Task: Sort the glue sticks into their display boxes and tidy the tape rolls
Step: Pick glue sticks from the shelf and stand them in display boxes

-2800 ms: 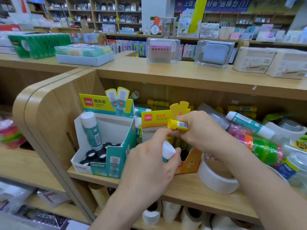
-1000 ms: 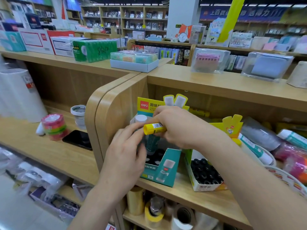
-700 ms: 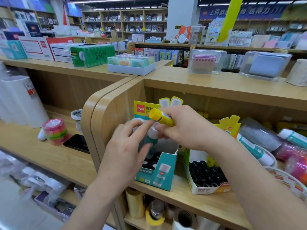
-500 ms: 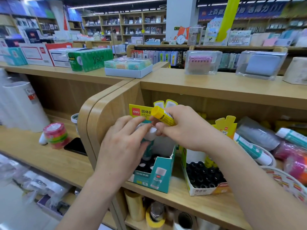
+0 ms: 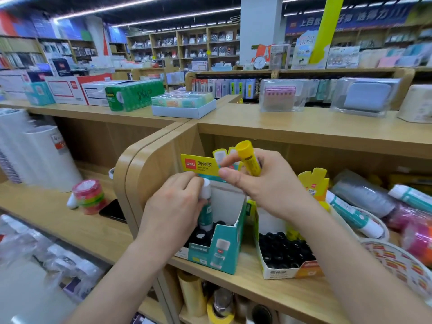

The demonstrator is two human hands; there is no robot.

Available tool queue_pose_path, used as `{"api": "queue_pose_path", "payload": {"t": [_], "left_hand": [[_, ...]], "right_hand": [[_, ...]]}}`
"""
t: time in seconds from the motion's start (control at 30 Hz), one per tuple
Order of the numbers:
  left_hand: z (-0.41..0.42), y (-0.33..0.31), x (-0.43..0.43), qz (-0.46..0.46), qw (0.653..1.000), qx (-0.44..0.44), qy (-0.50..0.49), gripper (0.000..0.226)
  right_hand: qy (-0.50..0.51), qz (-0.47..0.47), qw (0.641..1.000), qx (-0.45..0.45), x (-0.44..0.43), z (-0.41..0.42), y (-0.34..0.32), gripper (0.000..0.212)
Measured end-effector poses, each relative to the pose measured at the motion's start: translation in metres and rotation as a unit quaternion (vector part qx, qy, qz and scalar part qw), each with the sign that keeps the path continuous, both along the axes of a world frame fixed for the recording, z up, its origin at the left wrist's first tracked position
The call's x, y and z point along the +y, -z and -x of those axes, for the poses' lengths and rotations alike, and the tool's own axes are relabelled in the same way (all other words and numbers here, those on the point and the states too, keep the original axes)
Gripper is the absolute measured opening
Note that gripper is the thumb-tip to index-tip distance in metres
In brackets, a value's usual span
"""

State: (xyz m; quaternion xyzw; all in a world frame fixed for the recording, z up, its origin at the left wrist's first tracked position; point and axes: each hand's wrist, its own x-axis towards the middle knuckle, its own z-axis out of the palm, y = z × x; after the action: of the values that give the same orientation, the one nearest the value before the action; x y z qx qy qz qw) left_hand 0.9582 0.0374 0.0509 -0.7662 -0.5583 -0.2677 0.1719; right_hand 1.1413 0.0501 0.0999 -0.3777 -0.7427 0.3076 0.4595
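Stationery shop, wooden shelf (image 5: 257, 284) packed with stock. Left hand (image 5: 173, 213) has its fingers curled round the white cap of a teal glue stick (image 5: 205, 206), which stands upright, cap up, inside the teal display box (image 5: 224, 249) at its left side. Right hand (image 5: 264, 185), just above that box, grips a yellow glue stick (image 5: 249, 157) in curled fingers. Its long axis is nearly vertical, top end leaning a bit left. Thumb and index finger poke out toward the box's yellow header card (image 5: 198, 164), which reads "deli 固体胶". Just right of the box sits a white and orange display box (image 5: 285, 270). Colourful tape rolls (image 5: 90, 197) are stacked well left of it.
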Motion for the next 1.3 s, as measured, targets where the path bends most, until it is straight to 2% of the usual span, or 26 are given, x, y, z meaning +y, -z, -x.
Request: {"api": "queue_pose_path", "payload": {"t": [0.07, 0.17, 0.27, 0.33, 0.4, 0.5, 0.67, 0.73, 0.8, 0.87, 0.97, 1.07, 1.13, 1.3], "left_hand": [[-0.002, -0.003, -0.003, 0.020, 1.000, -0.008, -0.005, 0.029], [-0.005, -0.012, -0.008, 0.041, 0.998, -0.048, -0.010, 0.031], [-0.018, -0.027, -0.023, -0.007, 0.991, -0.130, 0.031, 0.029], [-0.038, -0.038, -0.036, -0.037, 0.977, -0.185, 0.103, 0.029], [-0.062, -0.043, -0.046, -0.040, 0.971, -0.173, 0.161, 0.036], [-0.095, -0.039, -0.045, -0.067, 0.978, -0.079, 0.183, 0.041], [-0.115, -0.023, -0.039, -0.057, 0.978, -0.104, 0.169, 0.028], [-0.121, -0.018, -0.038, -0.018, 0.980, -0.125, 0.152, 0.024], [-0.126, -0.012, -0.036, 0.034, 0.979, -0.143, 0.143, 0.022], [-0.130, -0.004, -0.032, 0.068, 0.981, -0.129, 0.129, 0.021], [-0.135, 0.009, -0.030, 0.075, 0.984, -0.090, 0.131, 0.023], [-0.136, 0.019, -0.028, 0.084, 0.979, -0.102, 0.153, 0.039], [-0.136, 0.023, -0.026, 0.077, 0.976, -0.100, 0.176, 0.039], [-0.139, 0.025, -0.024, 0.113, 0.962, -0.109, 0.224, 0.042]], "right_hand": [[0.012, 0.020, 0.999, 0.025, -0.008, -0.014, -0.003, 0.034], [-0.012, 0.140, 0.989, 0.047, -0.022, -0.041, -0.003, 0.051], [0.001, 0.159, 0.985, 0.069, -0.032, -0.066, 0.000, 0.031], [0.003, 0.135, 0.990, 0.027, -0.036, -0.079, 0.000, 0.024], [-0.018, 0.111, 0.993, -0.029, -0.043, -0.090, -0.002, 0.022], [-0.046, 0.095, 0.993, -0.048, -0.055, -0.101, -0.009, 0.026], [0.052, 0.080, 0.990, 0.101, -0.057, -0.117, -0.003, 0.021], [0.067, 0.093, 0.981, 0.155, -0.055, -0.121, 0.004, 0.023], [0.089, 0.087, 0.979, 0.159, -0.052, -0.120, 0.009, 0.023], [0.128, 0.049, 0.985, 0.106, -0.049, -0.116, 0.014, 0.024], [0.190, -0.018, 0.981, -0.041, -0.045, -0.118, 0.016, 0.023], [0.204, -0.028, 0.966, -0.157, -0.047, -0.132, 0.009, 0.022], [0.212, -0.024, 0.951, -0.225, -0.047, -0.139, 0.008, 0.021], [0.211, -0.015, 0.930, -0.300, -0.047, -0.139, 0.018, 0.019]]}}
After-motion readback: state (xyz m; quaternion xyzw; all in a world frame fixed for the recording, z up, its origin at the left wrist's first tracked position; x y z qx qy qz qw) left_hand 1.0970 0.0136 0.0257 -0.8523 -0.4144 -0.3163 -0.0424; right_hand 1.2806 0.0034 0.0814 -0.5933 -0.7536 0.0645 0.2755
